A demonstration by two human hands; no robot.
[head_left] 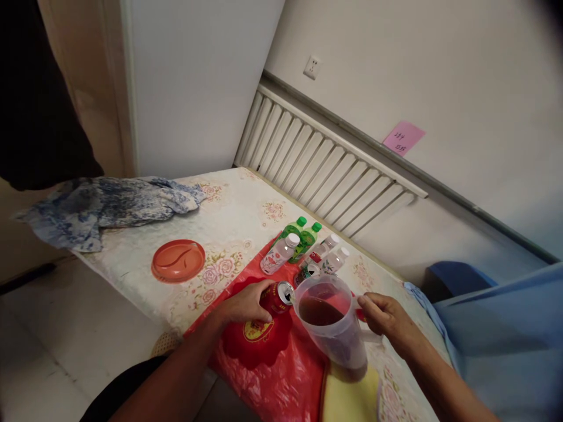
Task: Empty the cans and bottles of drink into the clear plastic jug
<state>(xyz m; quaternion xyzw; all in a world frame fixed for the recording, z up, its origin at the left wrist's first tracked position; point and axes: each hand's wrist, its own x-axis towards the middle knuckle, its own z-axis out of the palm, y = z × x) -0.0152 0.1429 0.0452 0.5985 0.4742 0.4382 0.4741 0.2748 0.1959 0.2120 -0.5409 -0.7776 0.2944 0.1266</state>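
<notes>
My left hand [248, 303] is wrapped round a red drink can [277, 298], whose opened silver top faces up and right. The can is over a red scalloped tray [233, 346] with a yellow emblem. Close beside it, my right hand [382, 316] grips the handle of a translucent plastic pitcher [338, 346]. Dark brown liquid [320, 311] fills part of the pitcher, which leans toward the can. Whether the can's top touches the pitcher's rim I cannot tell. Behind the pitcher, another opened can [307, 272] is partly hidden.
Green bottles [309, 237] and clear white-capped bottles [280, 253] stand behind the cans. Red plastic sheeting [281, 381] covers part of the flowered tablecloth [229, 211]. An orange divided plate [178, 261], a crumpled blue-white cloth [132, 202] and a yellow cloth [349, 398] lie on the table.
</notes>
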